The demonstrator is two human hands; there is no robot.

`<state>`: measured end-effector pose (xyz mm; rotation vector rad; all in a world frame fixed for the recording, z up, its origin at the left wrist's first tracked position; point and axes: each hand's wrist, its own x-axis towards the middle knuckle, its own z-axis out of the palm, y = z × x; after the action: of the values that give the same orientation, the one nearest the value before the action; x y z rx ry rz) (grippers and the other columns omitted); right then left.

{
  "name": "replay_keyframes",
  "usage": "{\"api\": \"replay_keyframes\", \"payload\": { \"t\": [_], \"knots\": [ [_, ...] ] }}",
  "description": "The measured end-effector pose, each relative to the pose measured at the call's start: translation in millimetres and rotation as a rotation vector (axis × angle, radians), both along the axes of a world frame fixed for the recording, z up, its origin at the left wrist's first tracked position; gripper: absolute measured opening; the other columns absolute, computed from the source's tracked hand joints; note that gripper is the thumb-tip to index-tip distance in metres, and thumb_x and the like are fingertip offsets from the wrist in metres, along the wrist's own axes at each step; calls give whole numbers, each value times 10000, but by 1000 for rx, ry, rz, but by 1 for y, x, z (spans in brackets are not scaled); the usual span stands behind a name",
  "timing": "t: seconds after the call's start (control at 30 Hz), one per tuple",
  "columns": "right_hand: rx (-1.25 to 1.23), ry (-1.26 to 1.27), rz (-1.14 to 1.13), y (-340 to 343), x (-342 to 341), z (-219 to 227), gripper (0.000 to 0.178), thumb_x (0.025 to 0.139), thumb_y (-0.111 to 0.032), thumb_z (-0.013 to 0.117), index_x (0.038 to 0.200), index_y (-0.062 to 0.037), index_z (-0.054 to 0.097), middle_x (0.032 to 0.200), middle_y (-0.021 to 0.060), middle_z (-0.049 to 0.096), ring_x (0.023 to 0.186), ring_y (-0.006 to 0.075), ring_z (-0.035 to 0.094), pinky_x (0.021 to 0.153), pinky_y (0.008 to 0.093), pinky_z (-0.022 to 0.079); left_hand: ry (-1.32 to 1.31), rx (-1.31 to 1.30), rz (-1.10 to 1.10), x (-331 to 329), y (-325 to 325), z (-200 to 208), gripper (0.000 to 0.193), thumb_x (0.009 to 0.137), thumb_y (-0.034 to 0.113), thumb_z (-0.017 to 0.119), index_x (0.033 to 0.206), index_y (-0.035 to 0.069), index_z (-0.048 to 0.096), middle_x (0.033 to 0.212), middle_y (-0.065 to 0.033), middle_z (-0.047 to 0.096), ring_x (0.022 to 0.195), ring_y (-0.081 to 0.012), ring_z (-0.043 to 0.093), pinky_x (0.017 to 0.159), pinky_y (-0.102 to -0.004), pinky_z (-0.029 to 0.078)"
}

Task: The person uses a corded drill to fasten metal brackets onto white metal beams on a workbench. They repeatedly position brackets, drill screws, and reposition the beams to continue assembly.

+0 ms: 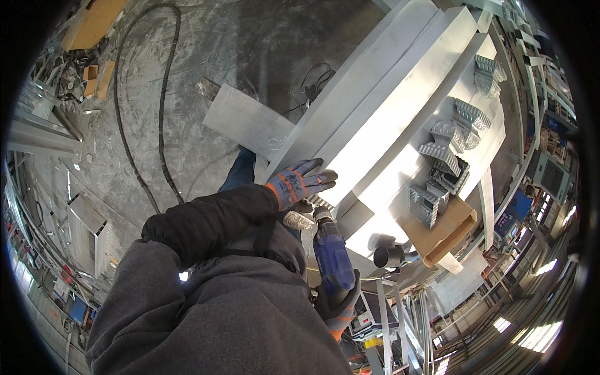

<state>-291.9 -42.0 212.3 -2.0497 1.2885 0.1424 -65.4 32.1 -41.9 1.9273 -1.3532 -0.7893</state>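
My left hand (303, 183), in a grey and orange work glove, lies with fingers stretched out over the near end of a long silver metal profile (356, 125). Just below it, an embossed silver metal piece (299, 220) pokes out beside my dark sleeve. A blue and black power drill (334, 257) is held in my right hand (342, 306), also gloved, whose fingers wrap round its handle. The drill's chuck points at the profile's near end, close to my left fingers. Whether the tip touches metal is hidden.
Several ribbed silver castings (440, 156) stand on the pale metal surface to the right. An open cardboard box (451, 232) and a dark round cup-like part (389, 256) are nearer. A flat metal bar (249, 119) juts out left; a black hose (165, 94) loops across the concrete floor.
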Motion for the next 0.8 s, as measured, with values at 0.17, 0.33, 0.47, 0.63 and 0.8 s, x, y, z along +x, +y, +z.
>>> {"api": "replay_keyframes", "payload": {
  "t": [0.17,0.33,0.47,0.63,0.8],
  "knots": [
    [-39,17,192,0,1,-2,1048,765,-11,829,1623,-18,228,1498,221,488,1372,348,514,1128,452,448,-134,56,-65,2,-2,-1,893,825,466,776,1607,321,370,1618,-10,429,1514,-394,332,1259,-523,286],
    [159,-23,-124,-2,-2,-6,983,789,-43,823,1593,30,262,1517,254,451,1397,373,481,1151,462,404,-49,79,-94,9,-2,7,876,841,498,755,1606,310,370,1627,-10,414,1528,-390,306,1268,-525,261],
    [122,82,-31,-10,7,2,973,779,31,747,1611,-31,246,1464,197,504,1291,303,566,1061,424,505,-159,172,-151,19,-1,39,817,877,481,729,1585,229,410,1634,-29,406,1532,-383,296,1270,-517,250],
    [471,-157,-73,-27,30,-1,829,904,-90,732,1594,-30,277,1507,192,466,1349,324,520,1120,450,447,417,-485,-25,-11,-7,117,673,919,400,672,1501,110,498,1448,-152,553,1398,-338,490,1182,-482,381],
    [400,18,153,-57,43,3,761,910,-113,723,1555,-38,326,1429,188,528,1280,336,570,1060,453,480,518,-647,-66,-39,-43,143,539,962,435,668,1367,87,602,1317,-148,635,1209,-319,631,985,-471,524]
  ]
}}
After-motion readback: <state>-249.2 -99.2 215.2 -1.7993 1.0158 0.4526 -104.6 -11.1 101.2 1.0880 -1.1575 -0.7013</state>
